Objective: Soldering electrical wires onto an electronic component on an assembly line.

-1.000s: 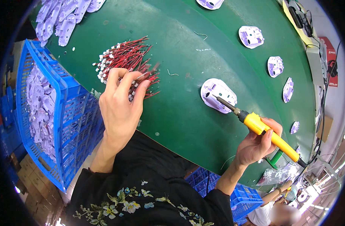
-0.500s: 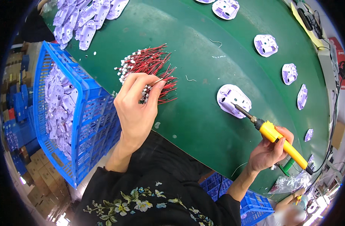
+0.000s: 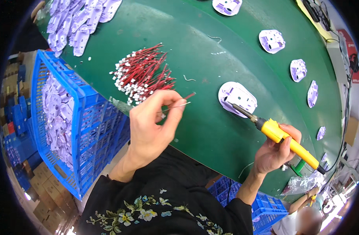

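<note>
My left hand (image 3: 152, 125) is closed in a pinch, just off the near edge of a pile of red wires with white connectors (image 3: 142, 74). Between its thumb and forefinger are a short red wire (image 3: 190, 95) and a thin silvery strand (image 3: 182, 105), which looks like solder. My right hand (image 3: 276, 152) is wrapped round a yellow soldering iron (image 3: 274, 130). The iron's metal tip points left over a pale purple plastic shell (image 3: 242, 98) lying on the green table; whether it touches the shell I cannot tell.
More purple shells stand in a row along the right, such as one shell (image 3: 272, 41). Stacked shells (image 3: 81, 23) lie far left. A blue crate (image 3: 75, 117) of shells stands left of the table (image 3: 203, 137). A green stand (image 3: 299, 168) and another person (image 3: 301, 219) are at right.
My left hand has moved away from the wire pile, toward me and right, with a red wire now showing in its pinch. My right hand keeps the iron over the shell.
</note>
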Demonstrator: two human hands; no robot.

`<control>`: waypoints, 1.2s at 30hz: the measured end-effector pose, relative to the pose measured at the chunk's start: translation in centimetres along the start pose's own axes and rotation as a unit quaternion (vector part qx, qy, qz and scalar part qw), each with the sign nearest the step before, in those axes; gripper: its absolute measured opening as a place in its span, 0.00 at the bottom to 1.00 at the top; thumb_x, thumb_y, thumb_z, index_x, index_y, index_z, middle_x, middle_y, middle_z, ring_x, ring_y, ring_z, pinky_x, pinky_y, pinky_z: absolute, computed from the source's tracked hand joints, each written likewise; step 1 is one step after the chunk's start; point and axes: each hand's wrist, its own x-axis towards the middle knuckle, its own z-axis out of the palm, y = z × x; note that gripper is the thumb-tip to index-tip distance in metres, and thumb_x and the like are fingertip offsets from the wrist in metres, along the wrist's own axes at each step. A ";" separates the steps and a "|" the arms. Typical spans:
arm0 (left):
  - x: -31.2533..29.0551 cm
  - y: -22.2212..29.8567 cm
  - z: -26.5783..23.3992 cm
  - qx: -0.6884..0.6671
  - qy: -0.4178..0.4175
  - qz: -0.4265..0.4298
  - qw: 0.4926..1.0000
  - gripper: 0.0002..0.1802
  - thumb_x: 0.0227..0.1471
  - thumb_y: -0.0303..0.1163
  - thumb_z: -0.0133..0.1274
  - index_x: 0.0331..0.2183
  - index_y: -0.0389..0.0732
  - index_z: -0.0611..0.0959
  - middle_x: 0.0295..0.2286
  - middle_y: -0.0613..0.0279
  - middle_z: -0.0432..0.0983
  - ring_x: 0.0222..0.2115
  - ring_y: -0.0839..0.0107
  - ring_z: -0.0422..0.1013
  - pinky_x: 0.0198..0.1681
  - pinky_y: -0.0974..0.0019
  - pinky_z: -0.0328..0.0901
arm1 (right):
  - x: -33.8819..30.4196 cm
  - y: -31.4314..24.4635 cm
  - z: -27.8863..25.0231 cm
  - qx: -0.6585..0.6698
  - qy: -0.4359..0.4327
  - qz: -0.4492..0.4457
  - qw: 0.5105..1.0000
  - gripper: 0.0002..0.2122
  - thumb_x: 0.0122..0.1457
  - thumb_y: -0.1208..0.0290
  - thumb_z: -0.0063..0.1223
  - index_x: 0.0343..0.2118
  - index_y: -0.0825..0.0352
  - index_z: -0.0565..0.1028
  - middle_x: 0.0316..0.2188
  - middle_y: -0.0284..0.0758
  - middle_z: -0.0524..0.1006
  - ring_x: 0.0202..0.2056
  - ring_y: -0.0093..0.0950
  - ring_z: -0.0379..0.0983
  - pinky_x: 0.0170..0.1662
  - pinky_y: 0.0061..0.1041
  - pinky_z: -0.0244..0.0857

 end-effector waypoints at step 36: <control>-0.2 -1.6 7.7 -0.053 0.051 0.081 0.994 0.06 0.42 0.18 0.61 0.27 0.35 0.81 0.18 0.65 0.67 0.16 0.80 0.63 0.18 0.74 0.57 | 0.2 0.9 1.6 -0.049 -0.014 -0.036 0.998 0.14 0.61 0.63 0.46 0.38 0.72 0.70 0.33 0.40 0.71 0.31 0.24 0.70 0.32 0.17 0.67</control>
